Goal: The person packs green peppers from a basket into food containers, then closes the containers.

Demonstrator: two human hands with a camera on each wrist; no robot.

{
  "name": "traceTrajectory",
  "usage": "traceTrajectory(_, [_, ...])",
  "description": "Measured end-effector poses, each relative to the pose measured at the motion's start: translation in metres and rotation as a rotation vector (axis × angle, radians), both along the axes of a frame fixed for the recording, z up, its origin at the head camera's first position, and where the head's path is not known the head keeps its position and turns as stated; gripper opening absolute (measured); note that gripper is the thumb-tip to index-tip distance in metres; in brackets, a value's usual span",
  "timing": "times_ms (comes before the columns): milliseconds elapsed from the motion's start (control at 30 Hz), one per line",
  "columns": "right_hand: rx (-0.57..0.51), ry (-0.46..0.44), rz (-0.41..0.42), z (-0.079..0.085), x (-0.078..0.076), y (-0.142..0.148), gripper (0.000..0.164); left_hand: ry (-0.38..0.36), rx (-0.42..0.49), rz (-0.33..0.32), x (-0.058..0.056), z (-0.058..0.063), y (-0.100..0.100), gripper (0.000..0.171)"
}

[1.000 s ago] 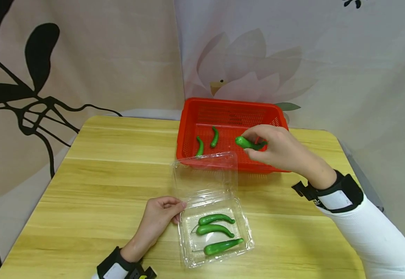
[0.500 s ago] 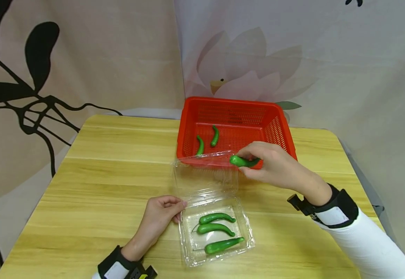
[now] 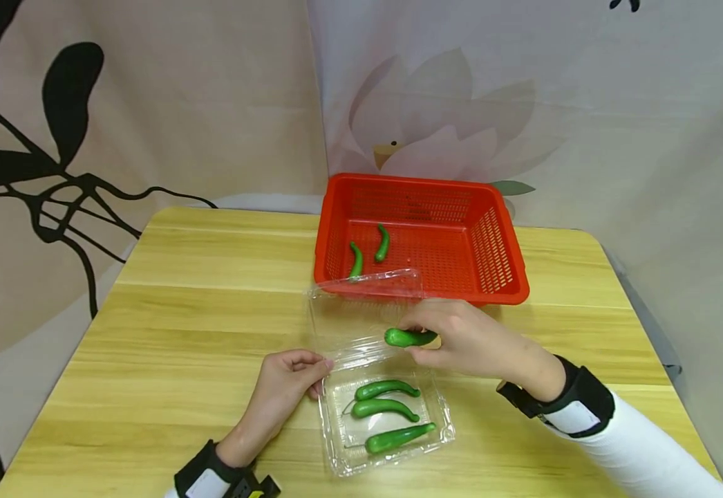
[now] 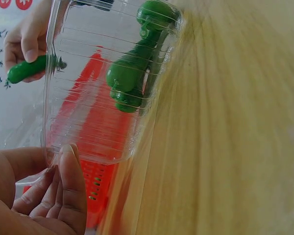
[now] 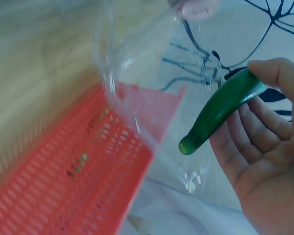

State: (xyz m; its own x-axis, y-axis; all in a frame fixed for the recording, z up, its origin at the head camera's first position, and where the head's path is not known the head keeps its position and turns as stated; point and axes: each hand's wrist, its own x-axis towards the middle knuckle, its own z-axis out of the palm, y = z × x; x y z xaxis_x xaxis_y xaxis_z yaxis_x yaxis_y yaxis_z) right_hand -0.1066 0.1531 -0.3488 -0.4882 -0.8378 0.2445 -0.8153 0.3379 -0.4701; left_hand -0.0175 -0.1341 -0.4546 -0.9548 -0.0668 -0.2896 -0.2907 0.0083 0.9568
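Observation:
My right hand pinches a green chili pepper between thumb and fingers, held above the hinge area of a clear plastic clamshell box. The right wrist view shows this pepper whole, its blunt pale end pointing away from the palm. With thumb and fingers, my left hand pinches the box's left edge near the hinge. Inside the box lie three green peppers, side by side. The raised clear lid leans toward the red basket. Two smaller peppers lie in the basket's left part.
The red basket stands at the back of the wooden table, its front left corner seen through the lid. Behind the table hangs a printed cloth. Each wrist wears a black strap.
My right hand has carried its pepper from over the basket toward the person, down and left, to above the box. The left hand and the box have stayed in place.

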Motion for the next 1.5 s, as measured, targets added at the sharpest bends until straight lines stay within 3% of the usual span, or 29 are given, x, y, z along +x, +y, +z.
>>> traceTrajectory(333, [0.040,-0.021,0.088,-0.021,0.022,-0.015,0.018,0.002,0.010,-0.006,0.000,-0.001,0.001,0.011])
traceTrajectory(767, [0.152,0.042,0.219,-0.040,0.041,-0.030,0.016,0.007,0.007,0.006,0.000,-0.001,0.000,0.011])
traceTrajectory(1000, [0.260,0.029,0.238,-0.049,0.047,-0.037,0.017,0.007,-0.003,0.000,0.000,-0.001,0.000,0.011])
traceTrajectory(1500, [0.338,-0.008,0.249,-0.056,0.051,-0.040,0.018,0.006,-0.009,0.005,-0.001,-0.001,0.000,0.010])
